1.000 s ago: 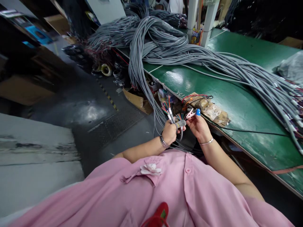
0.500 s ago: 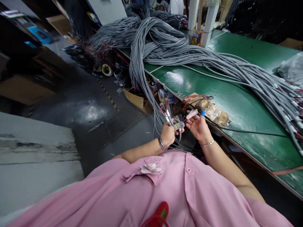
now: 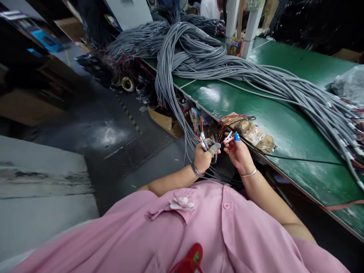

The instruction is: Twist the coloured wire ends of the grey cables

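My left hand [image 3: 203, 158] is closed around the ends of several grey cables [image 3: 204, 145]. Coloured wires [image 3: 215, 139] fan out from one stripped end, above a thumb wrapped in a grey cover [image 3: 214, 148]. Beside them, my right hand [image 3: 238, 153] pinches a pale pink clip [image 3: 228, 138], shaped like a clothes peg, close to the wire tips. A blue cap [image 3: 237, 137] covers a fingertip of that hand. Whether the clip touches a wire is too small to tell.
Long bundles of grey cable [image 3: 196, 57] lie across the green table [image 3: 287, 125] and hang over its edge. A taped cardboard piece [image 3: 257, 137] with red and black leads sits near the edge. Below are an open carton [image 3: 162, 120] and yellow tape roll [image 3: 127, 84]. Someone in white [image 3: 209, 8] is behind.
The pink clip has turned in my right hand and now shows its crossed arms. The blue-capped fingertip has shifted slightly left toward the wires. My left hand keeps its hold on the cables.
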The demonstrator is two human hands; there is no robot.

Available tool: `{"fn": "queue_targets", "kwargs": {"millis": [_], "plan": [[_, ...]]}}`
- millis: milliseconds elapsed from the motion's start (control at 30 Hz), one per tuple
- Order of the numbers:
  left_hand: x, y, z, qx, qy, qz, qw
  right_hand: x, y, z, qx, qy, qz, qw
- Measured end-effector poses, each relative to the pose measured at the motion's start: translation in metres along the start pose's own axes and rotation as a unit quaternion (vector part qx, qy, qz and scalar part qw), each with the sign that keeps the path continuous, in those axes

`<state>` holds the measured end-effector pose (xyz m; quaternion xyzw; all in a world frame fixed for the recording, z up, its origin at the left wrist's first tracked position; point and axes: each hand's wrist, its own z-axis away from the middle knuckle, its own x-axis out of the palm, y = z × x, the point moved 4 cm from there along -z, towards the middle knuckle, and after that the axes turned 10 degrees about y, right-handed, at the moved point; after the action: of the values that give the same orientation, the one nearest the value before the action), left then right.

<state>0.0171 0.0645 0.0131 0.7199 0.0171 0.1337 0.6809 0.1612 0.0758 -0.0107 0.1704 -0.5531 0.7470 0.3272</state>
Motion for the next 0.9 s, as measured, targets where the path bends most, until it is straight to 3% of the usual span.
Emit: {"fn": "queue_targets", "kwargs": {"millis": [233,400,567,700,900], "plan": [[0.002,0.012,-0.002,0.067,-0.009,-0.078,0.995,-0.002,0.01,-0.011,0.061,-0.019,-0.07,0.996],[0.004,0.012,-0.001,0.069,-0.006,-0.089,0.994,-0.001,0.011,-0.015,0.052,0.027,-0.094,0.994],[0.002,0.008,0.001,0.043,-0.01,-0.081,0.996,0.0,0.013,-0.014,0.04,0.034,-0.077,0.996],[-0.001,0.005,0.004,0.02,-0.018,-0.069,0.997,-0.002,0.015,-0.009,0.051,0.004,-0.061,0.997],[-0.008,0.0,0.007,-0.022,-0.016,-0.044,0.999,-0.018,0.012,-0.002,0.072,-0.006,-0.042,0.997]]}}
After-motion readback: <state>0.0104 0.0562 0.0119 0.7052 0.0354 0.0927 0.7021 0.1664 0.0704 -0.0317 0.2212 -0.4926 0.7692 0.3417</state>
